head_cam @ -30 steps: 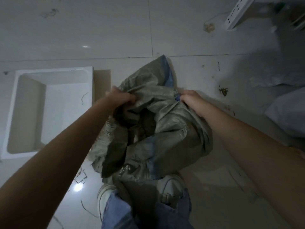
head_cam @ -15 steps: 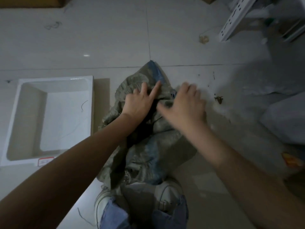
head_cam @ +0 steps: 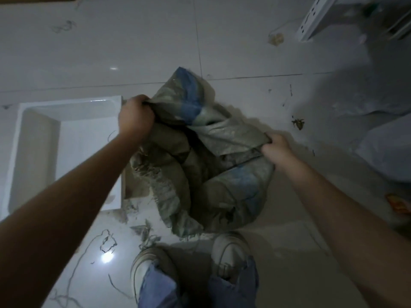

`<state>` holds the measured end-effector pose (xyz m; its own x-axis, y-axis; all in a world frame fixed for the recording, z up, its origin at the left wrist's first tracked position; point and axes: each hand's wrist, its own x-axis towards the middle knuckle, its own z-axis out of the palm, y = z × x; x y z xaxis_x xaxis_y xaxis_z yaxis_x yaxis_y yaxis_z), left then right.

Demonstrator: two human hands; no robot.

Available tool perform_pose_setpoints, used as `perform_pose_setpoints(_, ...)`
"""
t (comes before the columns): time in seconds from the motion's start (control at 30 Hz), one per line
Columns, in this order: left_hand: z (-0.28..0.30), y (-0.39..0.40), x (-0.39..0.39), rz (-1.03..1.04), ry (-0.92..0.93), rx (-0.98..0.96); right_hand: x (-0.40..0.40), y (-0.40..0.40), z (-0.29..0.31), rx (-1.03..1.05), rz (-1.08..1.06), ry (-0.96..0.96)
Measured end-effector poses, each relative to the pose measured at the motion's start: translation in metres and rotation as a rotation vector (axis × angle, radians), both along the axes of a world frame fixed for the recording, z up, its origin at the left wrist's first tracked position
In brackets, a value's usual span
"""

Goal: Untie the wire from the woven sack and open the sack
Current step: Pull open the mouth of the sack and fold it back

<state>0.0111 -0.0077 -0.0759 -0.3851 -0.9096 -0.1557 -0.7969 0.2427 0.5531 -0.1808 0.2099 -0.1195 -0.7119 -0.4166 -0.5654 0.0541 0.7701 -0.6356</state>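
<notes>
A grey-green woven sack [head_cam: 224, 194] with blue stripes stands on the tiled floor just ahead of my shoes. My left hand [head_cam: 135, 117] grips the left edge of its mouth in a fist. My right hand [head_cam: 275, 150] grips the right edge. The mouth is stretched wide between the two hands, and dark crumpled folds show inside. No wire is visible around the sack's neck. A thin tangled wire [head_cam: 107, 242] lies on the floor at the lower left.
A white rectangular tray [head_cam: 40, 156] lies on the floor to the left, against the sack. White sacks [head_cam: 387, 152] are heaped at the right. A white slotted metal rail [head_cam: 315, 17] leans at the top right. Loose fibres and debris litter the tiles.
Half a second ago both hands were close together over the top of the sack. They have since moved apart, each holding an edge, and the mouth has spread wider.
</notes>
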Motion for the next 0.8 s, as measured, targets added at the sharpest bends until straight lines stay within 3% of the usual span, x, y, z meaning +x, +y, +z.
perform_pose_setpoints(0.1,-0.004,-0.028,0.014,0.286,0.231,0.373,-0.026,0.009,0.02,-0.226,-0.122,-0.296)
perform_pose_setpoints(0.2,-0.003,-0.025,0.023,0.537,0.386,0.716,-0.04,0.017,0.026,-0.265,-0.251,-0.476)
perform_pose_setpoints(0.33,-0.008,-0.004,0.033,0.559,0.55,1.013,-0.032,0.027,0.013,-0.177,-0.403,-0.506)
perform_pose_setpoints(0.47,-0.032,0.002,0.037,0.556,0.509,1.142,-0.022,0.029,0.006,-0.146,-0.421,-0.506)
perform_pose_setpoints(0.57,-0.054,0.002,0.038,0.62,0.352,1.022,-0.021,0.013,0.003,-0.095,-0.412,-0.377)
perform_pose_setpoints(0.63,-0.063,-0.004,0.039,0.464,0.098,0.813,-0.028,0.007,-0.001,-0.027,-0.304,-0.027)
perform_pose_setpoints(0.67,-0.06,-0.005,0.039,0.32,-0.062,0.626,-0.033,0.007,0.002,0.01,-0.202,0.24)
perform_pose_setpoints(0.73,-0.037,0.007,0.035,-0.011,-0.232,-0.026,-0.03,0.009,0.026,-0.143,0.018,0.646)
perform_pose_setpoints(0.77,-0.017,0.02,0.03,-0.198,-0.185,-0.354,-0.018,0.007,0.043,-0.26,0.157,0.662)
perform_pose_setpoints(0.8,0.003,0.035,0.024,-0.425,-0.092,-0.56,-0.002,0.003,0.058,-0.338,0.35,0.591)
